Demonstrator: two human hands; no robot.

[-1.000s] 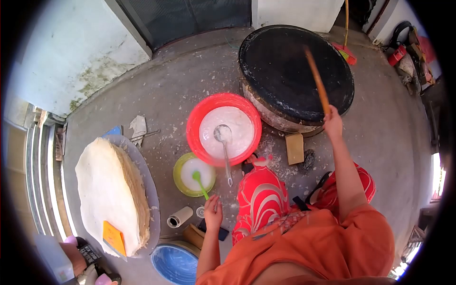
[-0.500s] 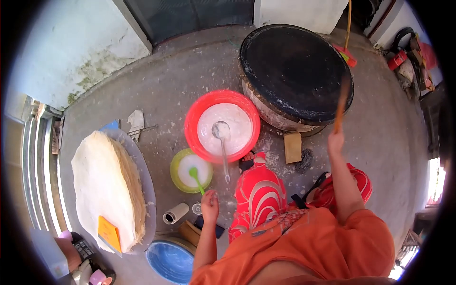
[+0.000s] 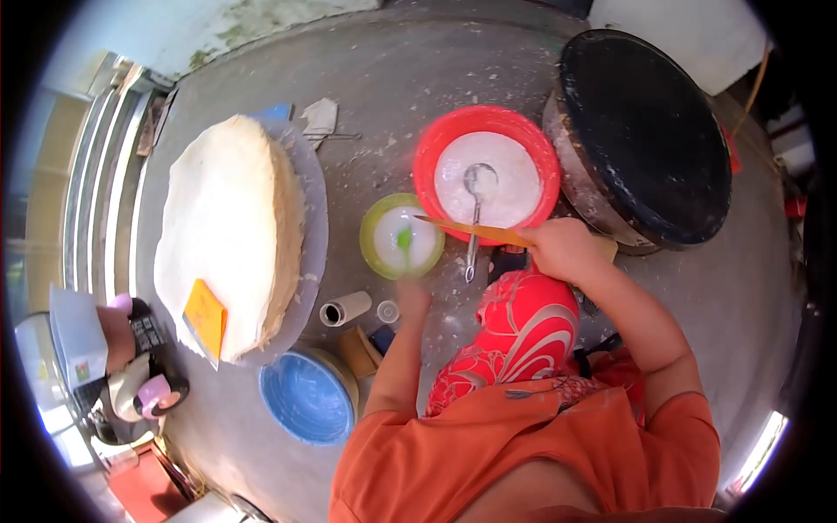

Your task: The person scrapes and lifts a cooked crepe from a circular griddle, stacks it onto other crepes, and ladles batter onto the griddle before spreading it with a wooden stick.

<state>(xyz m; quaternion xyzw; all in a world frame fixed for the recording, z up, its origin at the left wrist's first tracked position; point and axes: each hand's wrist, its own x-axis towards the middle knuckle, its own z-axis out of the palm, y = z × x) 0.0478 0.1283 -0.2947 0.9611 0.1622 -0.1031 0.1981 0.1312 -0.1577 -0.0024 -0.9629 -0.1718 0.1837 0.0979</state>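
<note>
My right hand [image 3: 562, 249] is closed on one end of a long, flat wooden spatula [image 3: 488, 233], which points left. Its tip reaches over a yellow-green bowl [image 3: 370, 250] of whitish liquid. A green long-handled utensil [image 3: 404, 237] stands in that bowl. At the handle's lower end is my left hand [image 3: 413, 298], blurred but apparently closed round it. Just beyond the spatula sits a red basin [image 3: 425, 166] of white batter, with a metal ladle [image 3: 476, 213] resting in it and its handle over the rim.
A large round black griddle [image 3: 645, 131] stands at the upper right. To the left, a tall stack of thin pale sheets [image 3: 231, 218] carries an orange scraper [image 3: 206, 315]. A blue basin [image 3: 309, 397], a white cylindrical container [image 3: 345, 308] and a round lid [image 3: 388, 311] are nearer me.
The view has turned left. My right hand has come down from beside the griddle, swinging the wooden spatula from upright to level over the yellow-green bowl. My left hand stays by the green handle.
</note>
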